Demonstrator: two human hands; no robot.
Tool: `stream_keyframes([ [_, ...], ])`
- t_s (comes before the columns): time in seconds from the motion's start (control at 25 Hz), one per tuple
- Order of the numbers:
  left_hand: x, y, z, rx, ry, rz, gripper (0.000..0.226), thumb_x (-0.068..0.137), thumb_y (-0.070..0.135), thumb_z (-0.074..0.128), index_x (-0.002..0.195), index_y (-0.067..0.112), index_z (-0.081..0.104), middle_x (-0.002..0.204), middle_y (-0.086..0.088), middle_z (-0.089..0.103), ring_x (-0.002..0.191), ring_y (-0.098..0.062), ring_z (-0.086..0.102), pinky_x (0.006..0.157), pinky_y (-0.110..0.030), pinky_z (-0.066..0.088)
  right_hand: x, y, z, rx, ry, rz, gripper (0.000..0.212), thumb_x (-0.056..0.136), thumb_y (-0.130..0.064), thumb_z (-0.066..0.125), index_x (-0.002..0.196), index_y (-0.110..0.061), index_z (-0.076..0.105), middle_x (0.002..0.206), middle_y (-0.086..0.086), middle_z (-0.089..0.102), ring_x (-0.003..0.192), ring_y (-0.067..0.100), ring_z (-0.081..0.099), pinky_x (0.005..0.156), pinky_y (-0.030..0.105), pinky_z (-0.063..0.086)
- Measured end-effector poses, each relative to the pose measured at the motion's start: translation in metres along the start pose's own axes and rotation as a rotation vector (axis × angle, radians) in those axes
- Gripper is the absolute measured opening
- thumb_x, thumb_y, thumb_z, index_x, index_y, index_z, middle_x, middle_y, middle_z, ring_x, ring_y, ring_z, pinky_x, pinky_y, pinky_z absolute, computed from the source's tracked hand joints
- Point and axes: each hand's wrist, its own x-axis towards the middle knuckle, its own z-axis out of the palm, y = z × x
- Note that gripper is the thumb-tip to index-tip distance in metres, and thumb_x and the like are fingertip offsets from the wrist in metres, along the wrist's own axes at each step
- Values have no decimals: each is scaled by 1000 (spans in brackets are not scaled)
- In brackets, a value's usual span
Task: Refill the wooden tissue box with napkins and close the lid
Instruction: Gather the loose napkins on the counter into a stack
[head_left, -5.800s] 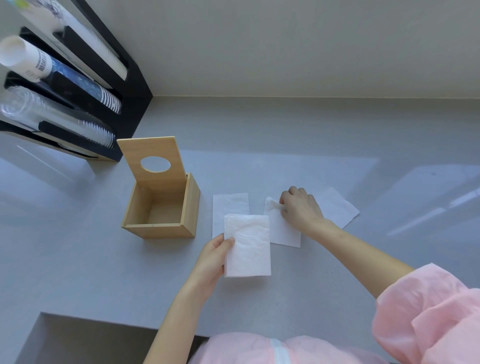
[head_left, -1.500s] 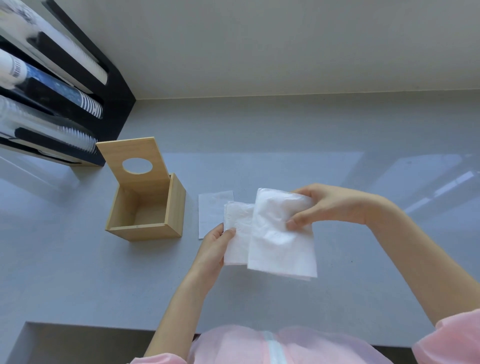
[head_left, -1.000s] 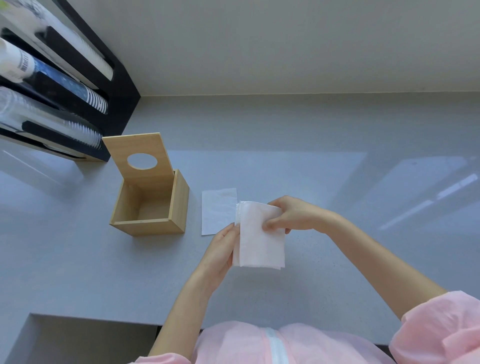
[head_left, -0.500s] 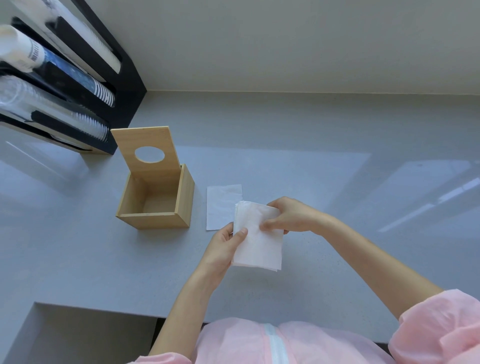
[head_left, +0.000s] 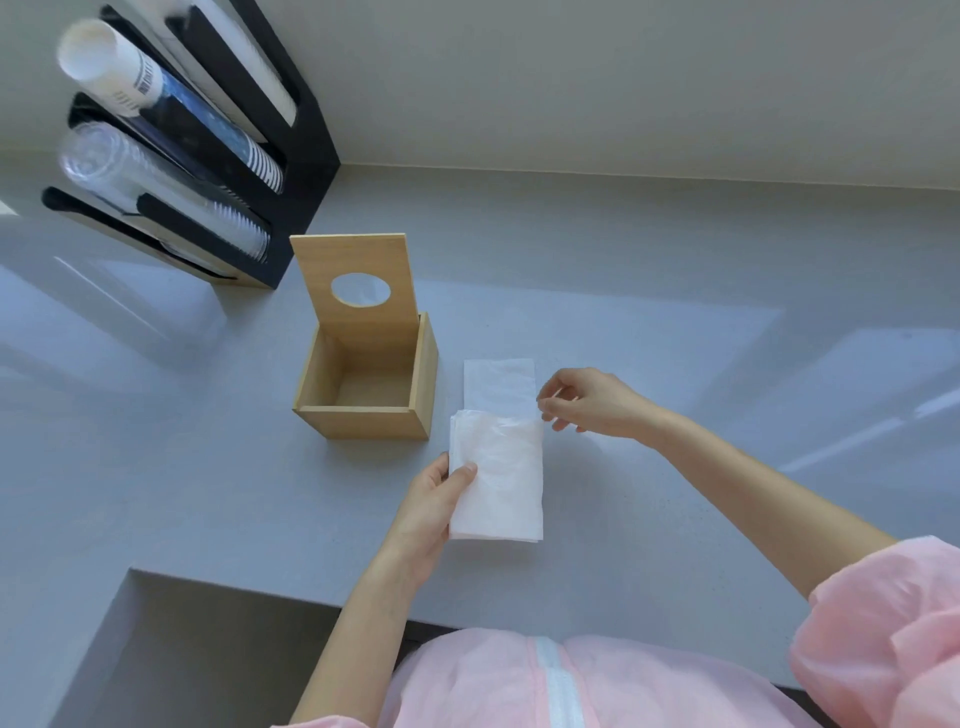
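Observation:
The wooden tissue box (head_left: 363, 421) stands on the grey counter with nothing inside, its lid (head_left: 358, 280) with a round hole tilted up at the back. My left hand (head_left: 431, 499) grips a small stack of white napkins (head_left: 504, 478) by its left edge, just right of the box. One more napkin (head_left: 498, 384) lies flat on the counter behind the stack. My right hand (head_left: 587, 400) hovers at that napkin's right edge, fingers curled with thumb and forefinger close together, holding nothing that I can see.
A black cup dispenser rack (head_left: 208, 140) with paper and clear plastic cups stands at the back left against the wall. A recessed grey opening (head_left: 182, 649) cuts into the counter's near edge at the left. Pink sleeves show at the bottom.
My right hand has let go of the napkin stack and moved up to the right edge of the flat napkin. The left hand keeps the stack, now held alone.

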Motion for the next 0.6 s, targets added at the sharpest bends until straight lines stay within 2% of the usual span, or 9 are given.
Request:
stream_keyframes([
  [0.08,-1,1,-9,-9,2,-8,19,96,10,43,95,17,61,95,-2,67,84,-16,63,72,-27,50,17,-4,7,-94,90,-35,21,91,-20,52,110,-14,58,110,6,62,94,19,58,66,22,44],
  [0.12,-1,1,-12,-7,5,-9,18,96,11,43,96,17,61,95,-3,67,84,-17,63,71,-27,50,24,-5,10,-148,135,-56,29,91,-20,52,119,-12,54,119,7,58,103,22,56,74,25,44],
  [0.2,0,1,-21,-5,17,-16,18,95,12,44,95,17,61,94,-2,67,83,-16,63,68,-25,51,39,-10,19,-259,180,-86,46,91,-21,52,135,-11,40,137,9,44,119,26,48,93,33,41],
  [0.32,1,1,-28,0,9,-36,18,95,12,44,93,17,61,94,-2,67,83,-16,64,70,-26,50,50,-12,32,-486,165,-102,62,91,-24,52,145,-13,22,152,8,23,134,29,29,106,40,30],
  [0.44,3,2,-33,10,-7,-44,19,95,11,44,92,18,61,92,0,68,82,-13,64,70,-25,50,56,-12,40,-559,161,-77,67,89,-22,54,146,-15,19,153,8,21,137,31,22,109,41,26],
  [0.6,9,4,-39,34,-35,-46,18,95,11,44,93,18,61,93,1,68,83,-13,64,70,-24,50,62,-16,39,-505,184,7,68,85,-25,60,143,-13,26,142,13,31,131,32,26,104,39,29],
])
